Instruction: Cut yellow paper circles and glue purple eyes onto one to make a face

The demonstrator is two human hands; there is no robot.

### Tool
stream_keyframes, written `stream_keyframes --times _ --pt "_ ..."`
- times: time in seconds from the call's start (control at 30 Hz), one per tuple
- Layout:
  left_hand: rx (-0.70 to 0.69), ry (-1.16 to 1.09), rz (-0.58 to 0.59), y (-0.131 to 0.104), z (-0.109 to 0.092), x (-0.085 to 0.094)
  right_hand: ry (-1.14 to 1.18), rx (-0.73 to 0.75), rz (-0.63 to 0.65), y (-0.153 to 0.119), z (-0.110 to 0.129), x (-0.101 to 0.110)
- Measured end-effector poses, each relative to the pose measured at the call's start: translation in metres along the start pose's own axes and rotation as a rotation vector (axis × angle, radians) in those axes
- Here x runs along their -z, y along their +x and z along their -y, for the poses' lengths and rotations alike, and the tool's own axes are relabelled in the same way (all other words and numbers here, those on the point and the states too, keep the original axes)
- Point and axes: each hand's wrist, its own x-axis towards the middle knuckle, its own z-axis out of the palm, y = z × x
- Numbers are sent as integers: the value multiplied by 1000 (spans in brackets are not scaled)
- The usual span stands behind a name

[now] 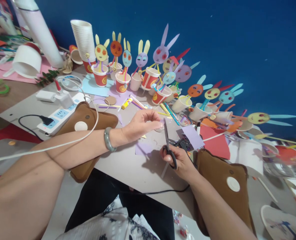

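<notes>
One pair of black-handled scissors gripped in right hand; left hand pinches a small translucent piece beside the blades.

the right hand holds 1 pair of scissors just beside the left hand, near paper rabbits.

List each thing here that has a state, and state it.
Left hand: pinching a small piece, indistinct
Scissors: in right hand, blades up; opening unclear
Strip: red light on
Black plug: plugged in
Charger: plugged in
Cup stack: nested, upright
Large white cup: on its side
</notes>
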Motion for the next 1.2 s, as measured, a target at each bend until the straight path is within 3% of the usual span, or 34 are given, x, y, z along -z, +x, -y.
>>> stream_keyframes --times 0.87,0.97,1.13,1.2 --pt "-16 -28 11 0 3 1 -6 -2 -50 3 -10 2" --pt "-25 10 -8 2 4 1 3 32 -137 2 -12 4" --pt "-90 97 -119 12 2 -1 -81 128 -423 2 -20 9" --pt "-72 188 -138 16 -1 -3 -155 183 -483 3 -27 10"
